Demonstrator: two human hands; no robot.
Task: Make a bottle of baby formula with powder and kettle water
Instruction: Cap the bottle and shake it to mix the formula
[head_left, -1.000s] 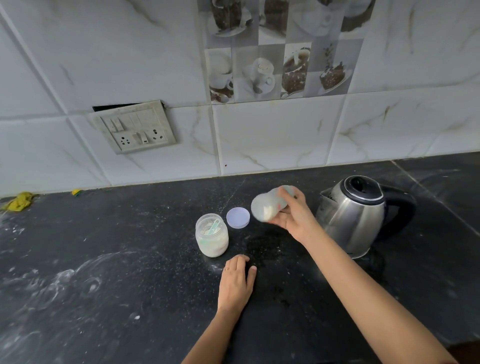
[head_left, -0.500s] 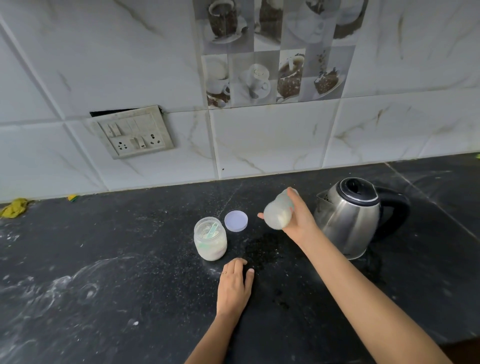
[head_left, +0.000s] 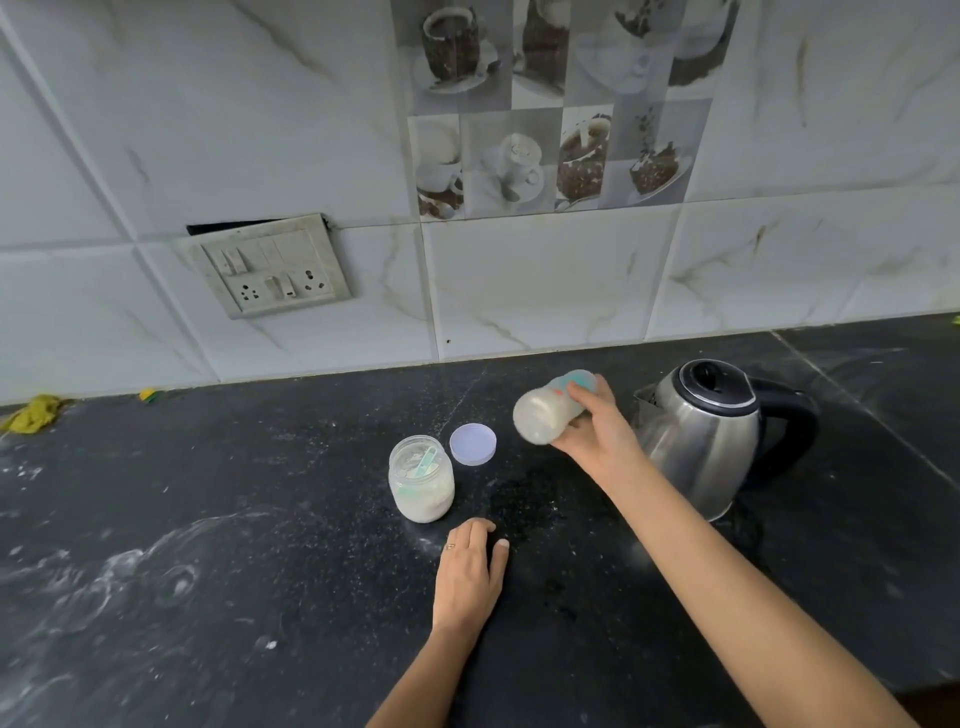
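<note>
Black speckled counter (head_left: 234, 519), powder-dusted, with white marbled tile behind. Baby bottle (head_left: 543, 418) was off the surface, tipped near-horizontal, base toward camera: translucent plastic, milky white fill, teal top end. Right hand (head_left: 597, 441) gripped it round the upper body. Left of that hand: flat round lilac lid (head_left: 472, 443), then open clear jar (head_left: 422, 480) of white powder, teal scoop (head_left: 423, 462) inside. Right of it: brushed-steel kettle (head_left: 711, 441), black handle. Left hand (head_left: 467, 577) rested on the counter, fingers loosely curled, holding nothing.
</note>
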